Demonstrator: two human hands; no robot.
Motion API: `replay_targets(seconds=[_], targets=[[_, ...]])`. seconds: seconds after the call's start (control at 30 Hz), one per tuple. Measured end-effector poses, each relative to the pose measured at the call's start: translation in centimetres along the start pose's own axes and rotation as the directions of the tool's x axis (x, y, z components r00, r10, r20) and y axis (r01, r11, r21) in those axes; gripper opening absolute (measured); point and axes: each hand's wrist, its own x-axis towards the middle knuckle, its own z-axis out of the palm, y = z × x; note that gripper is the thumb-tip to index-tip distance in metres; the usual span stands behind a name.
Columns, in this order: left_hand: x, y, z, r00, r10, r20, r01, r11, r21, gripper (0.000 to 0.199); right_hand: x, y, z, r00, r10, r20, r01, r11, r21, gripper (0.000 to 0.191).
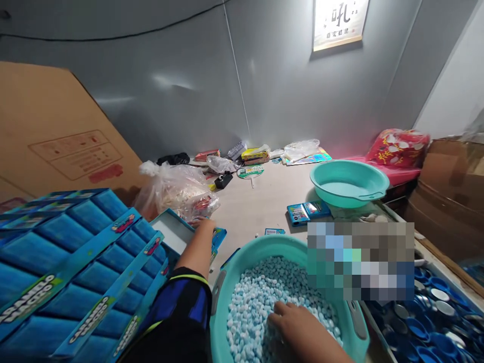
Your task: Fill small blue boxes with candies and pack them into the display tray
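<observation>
My right hand [293,322] reaches into a turquoise basin [219,322] filled with small pale-blue and white tablets [251,292]. Its fingers curl down among the tablets, with the tips partly buried. My left hand [202,223] is stretched forward to an open blue carton [172,227] with a pale inside; most of its fingers are hidden behind the hand and wrist. Just right of that forearm lies a blue printed packet [218,239], partly covered. To the left, a big stack of blue display boxes [75,267] stands close to my left sleeve.
A second turquoise basin [350,184] stands at the back right, beside flat blue packs [308,213]. A tray of blue round caps [427,322] is at the right. Plastic bags [170,186] and a large cardboard box [71,131] are on the left. A blurred patch hides part of the right.
</observation>
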Motion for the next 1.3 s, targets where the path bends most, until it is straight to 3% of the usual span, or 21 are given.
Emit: replay_targets(seconds=[0.1,0.2,0.33,0.47,0.53,0.6,0.67,0.77,0.83,0.87,0.93,1.0,1.1,1.2,1.3], targets=[[-0.1,-0.5,1.3,0.994,-0.09,0.061,0.09,0.996,-0.009,0.048,-0.5,-0.1,-0.1,1.0,0.008,0.017,-0.008,1.0,0.016,0.035],[-1.5,0.1,2.8,0.986,-0.107,0.129,0.102,0.994,0.049,0.052,-1.2,-0.2,-0.4,1.0,-0.006,0.001,0.006,1.0,0.018,0.034],[-5.5,1.6,3.8,0.979,0.024,0.202,-0.056,0.986,0.155,0.062,-1.7,-0.1,-0.4,0.999,-0.044,-0.011,0.044,0.999,0.009,0.034],[-7.8,3.1,2.8,0.945,0.162,0.284,-0.223,0.954,0.199,0.057,-1.8,0.2,0.1,0.989,-0.097,-0.112,0.096,0.995,-0.013,0.032],[-7.6,5.0,1.6,0.927,0.221,0.303,-0.288,0.937,0.198,0.046,-1.8,0.3,0.1,0.986,-0.104,-0.133,0.102,0.995,-0.022,0.029],[-7.2,8.3,0.3,0.902,0.34,0.267,-0.391,0.906,0.165,0.041,-1.8,0.5,0.0,0.984,-0.1,-0.146,0.099,0.995,-0.014,0.027],[-7.1,12.8,-0.6,0.836,0.511,0.198,-0.537,0.837,0.105,0.045,-1.5,0.6,-0.1,0.984,-0.099,-0.15,0.1,0.995,0.0,0.024],[-8.1,20.3,-0.6,0.653,0.748,0.122,-0.754,0.657,0.009,0.054,-0.6,0.9,-0.1,0.99,-0.064,-0.123,0.069,0.997,0.033,0.024],[-9.1,24.6,0.3,0.529,0.842,0.108,-0.845,0.534,-0.021,0.06,0.1,1.2,-0.1,0.994,-0.034,-0.104,0.04,0.997,0.059,0.028],[-9.6,26.3,0.9,0.485,0.868,0.109,-0.871,0.49,-0.028,0.063,0.5,1.3,-0.1,0.994,-0.03,-0.102,0.038,0.997,0.07,0.031],[-10.1,28.5,2.2,0.44,0.887,0.142,-0.893,0.449,-0.037,0.068,0.9,1.6,-0.1,0.992,-0.042,-0.116,0.051,0.995,0.084,0.035],[-10.1,28.9,3.2,0.433,0.88,0.195,-0.893,0.448,-0.039,0.07,1.0,1.8,0.0,0.988,-0.037,-0.148,0.051,0.994,0.095,0.034],[-8.7,26.6,4.0,0.44,0.859,0.261,-0.883,0.466,-0.046,0.067,0.5,1.8,0.2,0.98,-0.018,-0.199,0.044,0.991,0.126,0.031],[-6.5,21.9,4.3,0.482,0.822,0.305,-0.854,0.518,-0.048,0.062,-0.3,1.6,0.4,0.975,-0.033,-0.22,0.064,0.989,0.133,0.026],[-4.9,16.3,4.3,0.571,0.757,0.316,-0.793,0.609,-0.026,0.062,-1.0,1.2,0.2,0.974,-0.068,-0.218,0.091,0.991,0.098,0.022]])
